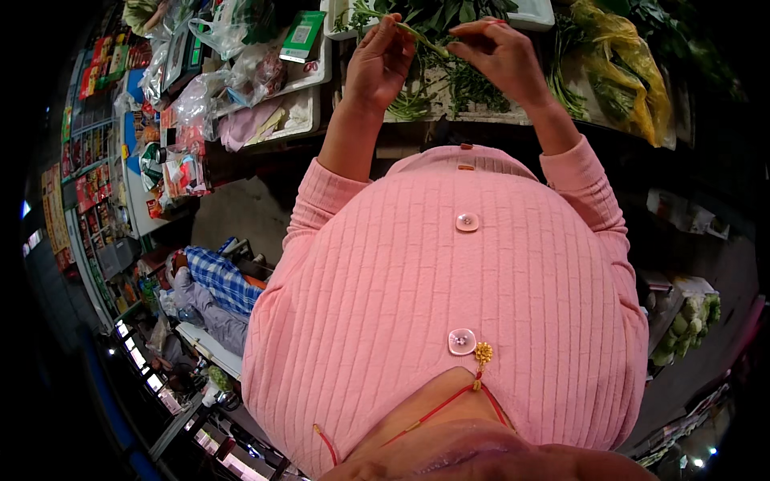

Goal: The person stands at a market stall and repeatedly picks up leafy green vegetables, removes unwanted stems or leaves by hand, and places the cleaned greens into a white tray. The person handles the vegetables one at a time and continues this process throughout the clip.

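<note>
My left hand pinches a pale green leafy vegetable stalk between thumb and fingers, above the stall's edge. The stalk's leafy end points left, and its cut end reaches toward my right hand. That hand has its thumb and fingers slightly apart around a gap. Whether its thumb touches the stalk's tip is unclear. Below both hands, loose leafy greens lie on a pale board, with a bunch of thin stems under my left wrist.
A yellow plastic bag with greens lies at right beside long-stemmed greens. White foam trays, a green card with a printed code and clear plastic bags are at left. A person in blue checks is behind, at left.
</note>
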The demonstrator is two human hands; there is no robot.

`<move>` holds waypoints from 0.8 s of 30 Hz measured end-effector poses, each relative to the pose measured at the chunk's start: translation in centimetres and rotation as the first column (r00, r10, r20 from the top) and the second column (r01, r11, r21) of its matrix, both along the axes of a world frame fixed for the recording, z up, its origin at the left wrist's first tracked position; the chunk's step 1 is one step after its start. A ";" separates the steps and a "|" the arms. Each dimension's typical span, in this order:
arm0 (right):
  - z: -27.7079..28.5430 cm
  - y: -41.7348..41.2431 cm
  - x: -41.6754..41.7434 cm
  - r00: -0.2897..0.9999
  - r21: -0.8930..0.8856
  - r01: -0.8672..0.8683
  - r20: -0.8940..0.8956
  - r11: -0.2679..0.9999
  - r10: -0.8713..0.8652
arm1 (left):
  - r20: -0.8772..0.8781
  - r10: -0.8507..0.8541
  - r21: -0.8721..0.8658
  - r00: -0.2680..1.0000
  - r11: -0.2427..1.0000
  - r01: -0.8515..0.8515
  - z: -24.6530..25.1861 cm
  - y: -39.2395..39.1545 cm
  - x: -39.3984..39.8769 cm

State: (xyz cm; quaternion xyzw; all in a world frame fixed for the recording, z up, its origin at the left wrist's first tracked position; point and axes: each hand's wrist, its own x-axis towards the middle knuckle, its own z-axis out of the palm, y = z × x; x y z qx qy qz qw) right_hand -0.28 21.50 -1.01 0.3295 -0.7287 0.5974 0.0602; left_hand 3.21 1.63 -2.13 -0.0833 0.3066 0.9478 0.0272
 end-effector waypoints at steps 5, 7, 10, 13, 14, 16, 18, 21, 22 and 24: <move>-0.7 -2.5 0.0 0.991 -0.010 -0.004 0.137 1.000 0.005 | 0.006 0.043 -0.019 0.999 0.999 -0.043 1.1 1.1 0.4; -1.2 -2.9 -0.1 0.988 -0.027 0.019 0.154 0.999 -0.015 | -0.015 0.009 -0.025 1.000 1.000 -0.009 1.0 0.6 0.7; -1.1 -2.6 0.1 0.978 -0.003 0.036 0.205 0.999 -0.035 | 0.030 0.061 -0.051 0.998 0.997 -0.059 1.1 0.6 0.9; -1.1 -2.3 0.0 0.965 -0.012 0.042 0.259 0.999 -0.038 | 0.040 0.062 -0.034 0.997 0.998 -0.061 1.6 0.7 0.9; -1.1 -2.4 0.0 0.965 -0.057 0.055 0.259 0.997 -0.038 | 0.062 0.071 -0.044 0.996 0.997 -0.068 1.9 0.8 0.9; -0.5 -2.4 0.1 0.962 -0.087 0.078 0.267 0.993 -0.052 | 0.035 0.094 -0.060 0.995 0.994 -0.092 2.3 0.6 0.9; 0.4 -2.2 0.3 0.958 -0.057 0.104 0.275 0.993 -0.084 | 0.019 0.112 -0.073 0.994 0.991 -0.110 2.6 0.4 0.8; 0.1 -2.2 0.0 0.990 -0.037 0.071 0.129 0.997 -0.066 | 0.060 0.123 -0.093 0.991 0.989 -0.117 2.8 0.1 1.1; 0.1 -2.3 0.1 0.988 -0.026 0.062 0.141 0.998 -0.058 | 0.085 0.133 -0.107 0.987 0.986 -0.124 2.6 0.1 1.4; -0.2 -2.9 0.1 0.993 -0.037 0.080 0.093 0.996 -0.076 | 0.076 0.153 -0.212 0.985 0.968 -0.134 3.2 0.5 1.1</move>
